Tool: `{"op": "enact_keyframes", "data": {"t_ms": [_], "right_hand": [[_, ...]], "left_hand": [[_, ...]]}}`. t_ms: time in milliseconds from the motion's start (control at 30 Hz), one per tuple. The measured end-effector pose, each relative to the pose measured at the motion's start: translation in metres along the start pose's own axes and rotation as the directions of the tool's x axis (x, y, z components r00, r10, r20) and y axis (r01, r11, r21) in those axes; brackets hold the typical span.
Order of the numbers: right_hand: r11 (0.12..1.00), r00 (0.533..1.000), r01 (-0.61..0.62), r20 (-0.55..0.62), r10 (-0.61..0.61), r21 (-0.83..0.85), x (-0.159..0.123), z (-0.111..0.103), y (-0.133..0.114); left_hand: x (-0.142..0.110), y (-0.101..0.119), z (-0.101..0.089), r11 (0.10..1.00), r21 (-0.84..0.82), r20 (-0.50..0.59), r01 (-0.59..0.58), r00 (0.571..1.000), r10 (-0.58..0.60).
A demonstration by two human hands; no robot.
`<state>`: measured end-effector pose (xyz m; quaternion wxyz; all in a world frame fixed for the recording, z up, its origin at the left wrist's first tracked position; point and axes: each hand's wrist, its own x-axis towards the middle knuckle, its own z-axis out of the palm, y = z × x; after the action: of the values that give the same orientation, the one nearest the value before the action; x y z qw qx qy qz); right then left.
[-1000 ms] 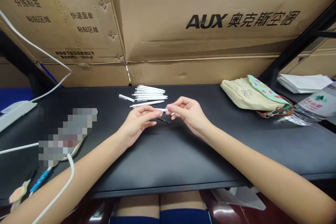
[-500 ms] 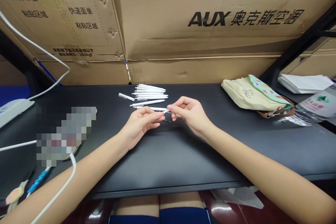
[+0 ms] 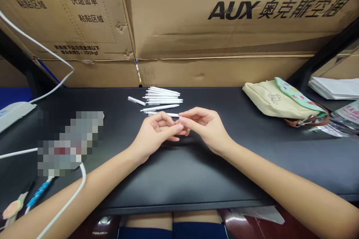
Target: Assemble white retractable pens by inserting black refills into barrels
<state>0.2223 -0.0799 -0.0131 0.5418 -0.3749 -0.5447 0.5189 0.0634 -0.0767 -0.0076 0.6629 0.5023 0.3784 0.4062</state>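
My left hand (image 3: 155,132) and my right hand (image 3: 206,125) meet fingertip to fingertip over the middle of the black table (image 3: 174,168). Both are closed in a pinch, and whatever small part they hold is hidden between the fingers. Just beyond the fingertips lies a white pen (image 3: 164,114), and behind it a loose pile of several white pens (image 3: 162,96). A single short white pen part (image 3: 135,101) lies to the left of the pile.
Large cardboard boxes (image 3: 213,26) wall off the back of the table. A beige pouch (image 3: 277,101) and plastic packets (image 3: 346,117) lie at the right. At the left are a blurred object (image 3: 70,142), white cables (image 3: 64,205) and a white device (image 3: 14,114).
My hands have drawn together until the fingertips touch. The thin dark piece that lay under them no longer shows. The view has tilted down a little.
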Motion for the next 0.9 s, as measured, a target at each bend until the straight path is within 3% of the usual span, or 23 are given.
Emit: {"op": "enact_keyframes", "data": {"t_ms": [133, 233, 267, 333, 433, 467, 533, 633, 733, 833, 900], "right_hand": [[0.999, 1.000, -0.019, -0.014, 0.019, 0.026, 0.003, 0.000, 0.001], [0.998, 0.997, -0.004, -0.075, 0.009, 0.067, 0.006, -0.001, 0.001], [0.997, 0.995, -0.001, -0.103, 0.009, 0.081, 0.007, -0.003, 0.001], [0.994, 0.989, -0.002, -0.146, 0.018, 0.110, 0.009, -0.006, 0.001], [0.988, 0.984, -0.007, -0.172, 0.034, 0.156, 0.011, -0.010, 0.001], [0.986, 0.984, -0.008, -0.173, 0.037, 0.166, 0.011, -0.011, 0.000], [0.985, 0.983, -0.008, -0.177, 0.039, 0.175, 0.012, -0.011, 0.000], [0.983, 0.982, -0.018, -0.179, 0.051, 0.185, 0.012, -0.011, -0.002], [0.981, 0.983, -0.018, -0.178, 0.053, 0.194, 0.012, -0.011, -0.002], [0.982, 0.983, -0.007, -0.181, 0.042, 0.191, 0.012, -0.010, -0.001], [0.984, 0.981, 0.002, -0.193, 0.033, 0.177, 0.012, -0.010, -0.001]], "left_hand": [[0.001, 0.003, -0.002, 0.987, 0.145, 0.026, -0.075, 0.997, 0.072], [0.010, 0.013, -0.017, 0.903, 0.357, 0.047, -0.240, 0.970, 0.239], [0.014, 0.019, -0.025, 0.833, 0.464, 0.043, -0.301, 0.947, 0.318], [0.025, 0.031, -0.044, 0.653, 0.695, 0.024, -0.301, 0.917, 0.398], [0.041, 0.043, -0.074, 0.180, 0.977, 0.024, -0.112, 0.902, 0.431], [0.045, 0.044, -0.082, 0.078, 0.995, 0.024, -0.062, 0.912, 0.409], [0.051, 0.043, -0.095, -0.029, 0.999, 0.033, -0.026, 0.954, 0.298], [0.052, 0.035, -0.103, -0.172, 0.977, 0.154, -0.125, 0.974, 0.164], [0.047, 0.031, -0.101, -0.307, 0.938, 0.213, -0.163, 0.967, 0.138], [0.038, 0.037, -0.096, -0.412, 0.903, 0.185, -0.123, 0.976, 0.115], [0.033, 0.043, -0.088, -0.403, 0.911, 0.161, -0.084, 0.973, 0.163]]}}
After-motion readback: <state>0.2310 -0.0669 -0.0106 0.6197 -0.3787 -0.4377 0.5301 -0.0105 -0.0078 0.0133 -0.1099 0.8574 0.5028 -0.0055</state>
